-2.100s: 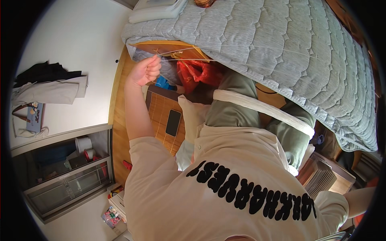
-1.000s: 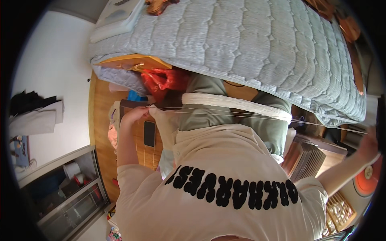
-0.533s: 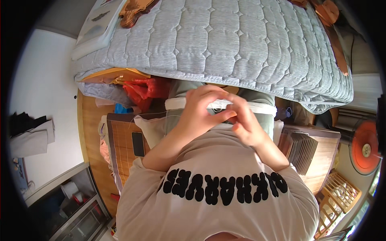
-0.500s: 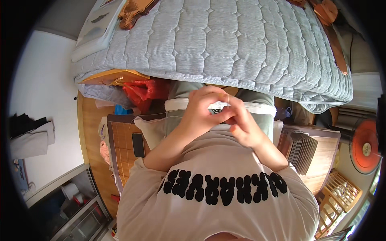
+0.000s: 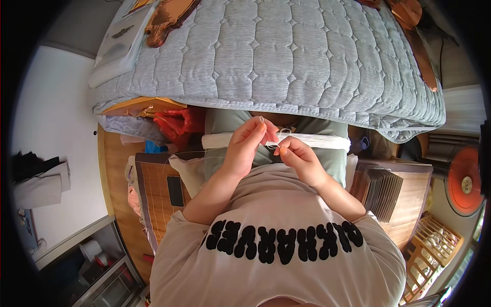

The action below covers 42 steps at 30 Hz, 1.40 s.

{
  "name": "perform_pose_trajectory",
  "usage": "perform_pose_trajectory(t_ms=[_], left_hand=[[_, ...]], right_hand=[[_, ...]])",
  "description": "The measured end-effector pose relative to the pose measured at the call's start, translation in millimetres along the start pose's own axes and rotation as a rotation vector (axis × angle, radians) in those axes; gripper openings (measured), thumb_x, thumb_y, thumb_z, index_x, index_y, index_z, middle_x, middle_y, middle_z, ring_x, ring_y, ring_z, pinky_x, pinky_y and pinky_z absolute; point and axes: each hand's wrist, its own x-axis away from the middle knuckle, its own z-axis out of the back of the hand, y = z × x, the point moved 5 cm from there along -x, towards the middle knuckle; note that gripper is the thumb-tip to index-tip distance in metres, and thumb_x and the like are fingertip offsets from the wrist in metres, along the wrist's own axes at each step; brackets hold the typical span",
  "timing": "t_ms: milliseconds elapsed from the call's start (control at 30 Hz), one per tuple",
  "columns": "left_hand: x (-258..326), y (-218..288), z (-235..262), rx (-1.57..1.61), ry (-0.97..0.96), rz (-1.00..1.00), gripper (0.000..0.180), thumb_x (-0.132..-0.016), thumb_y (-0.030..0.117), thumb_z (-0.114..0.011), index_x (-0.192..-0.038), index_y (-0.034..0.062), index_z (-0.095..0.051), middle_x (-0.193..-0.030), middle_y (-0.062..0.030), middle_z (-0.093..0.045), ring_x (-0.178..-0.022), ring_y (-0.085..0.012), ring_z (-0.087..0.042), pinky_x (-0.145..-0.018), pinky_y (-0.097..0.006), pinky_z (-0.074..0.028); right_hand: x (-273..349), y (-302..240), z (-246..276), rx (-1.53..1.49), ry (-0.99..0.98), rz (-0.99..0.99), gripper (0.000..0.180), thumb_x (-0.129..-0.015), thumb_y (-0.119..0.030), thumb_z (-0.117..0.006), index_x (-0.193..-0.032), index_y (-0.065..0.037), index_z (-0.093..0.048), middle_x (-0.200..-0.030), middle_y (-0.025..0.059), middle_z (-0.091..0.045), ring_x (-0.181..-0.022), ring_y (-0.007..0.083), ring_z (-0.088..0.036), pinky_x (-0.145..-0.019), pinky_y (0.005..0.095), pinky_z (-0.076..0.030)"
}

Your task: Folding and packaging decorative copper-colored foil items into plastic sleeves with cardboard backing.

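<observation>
White string (image 5: 285, 131) runs between my two hands above my lap. My left hand (image 5: 242, 148) is closed, thumb and fingers pinching the string, and a small loop sticks up past its fingertips. Lower and to the right, my right hand (image 5: 303, 159) pinches another part of it between thumb and index finger. A slack loop stands up between the hands. Stretched around my thighs is a skein of white yarn (image 5: 322, 141), just beyond the hands. A thin strand leads off left from my lap toward the bench.
Ahead lies a grey quilted mattress (image 5: 276, 56). On the wooden surface at my left rests a dark phone (image 5: 175, 191); a red plastic bag (image 5: 176, 123) hangs beyond it. To the right are a stack of dark panels (image 5: 379, 190), a red fan (image 5: 464, 180) and a wooden rack (image 5: 432, 253).
My hands were together with fingers interlaced around the string. They have come apart, the right moving down, and the string with its loops now shows between them. The view has shifted slightly.
</observation>
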Motion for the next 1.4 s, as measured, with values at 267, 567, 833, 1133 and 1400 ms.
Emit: perform_pose_trajectory(t_ms=[267,567,833,1133,1400], left_hand=[[3,-14,8,-0.294,-0.174,0.212,0.034,-0.102,0.021,-0.053,-0.075,0.0025,-0.061,-0.070,-0.0023,-0.057,-0.069,-0.0097,-0.052,-0.064,-0.026,-0.039],[7,-17,18,-0.121,0.008,0.060,0.027,-0.099,0.023,-0.064,-0.093,-0.0021,-0.073,-0.080,-0.0048,-0.071,-0.070,-0.0106,-0.061,-0.062,-0.026,-0.045],[11,1,-4,-0.861,-0.109,-0.316,0.041,-0.104,0.034,-0.049,-0.093,-0.0007,-0.068,-0.087,-0.0082,-0.070,-0.071,-0.0138,-0.054,-0.065,-0.033,-0.042],[10,14,-4,-1.122,-0.163,-0.458,0.067,-0.107,0.054,-0.027,-0.096,0.0016,-0.067,-0.083,-0.0061,-0.064,-0.076,-0.0174,-0.055,-0.072,-0.034,-0.043],[16,6,9,-0.958,-0.263,-0.235,0.061,-0.106,0.051,-0.033,-0.094,-0.0004,-0.062,-0.091,-0.0122,-0.070,-0.074,-0.0190,-0.059,-0.069,-0.035,-0.045]], right_hand=[[-8,-17,5,-0.067,0.191,0.030,0.023,-0.106,-0.025,-0.051,-0.094,-0.007,-0.057,-0.064,-0.0056,-0.040,-0.058,0.0052,-0.030,-0.053,0.0238,-0.023],[5,-39,-20,0.906,0.047,0.362,0.004,-0.094,-0.003,-0.063,-0.097,-0.002,-0.066,-0.075,0.0077,-0.062,-0.066,0.0147,-0.055,-0.064,0.0289,-0.047],[3,-26,-2,0.462,0.088,0.066,0.010,-0.103,-0.008,-0.054,-0.097,-0.002,-0.059,-0.077,-0.0033,-0.051,-0.069,0.0062,-0.042,-0.063,0.0237,-0.038],[4,-32,-4,0.188,0.042,0.189,0.009,-0.102,-0.005,-0.050,-0.097,-0.003,-0.058,-0.089,-0.0021,-0.054,-0.078,0.0053,-0.043,-0.069,0.0222,-0.038],[-3,-20,3,0.050,0.090,0.185,0.014,-0.104,-0.011,-0.048,-0.095,-0.003,-0.055,-0.077,-0.0030,-0.050,-0.067,0.0047,-0.040,-0.059,0.0216,-0.033]])
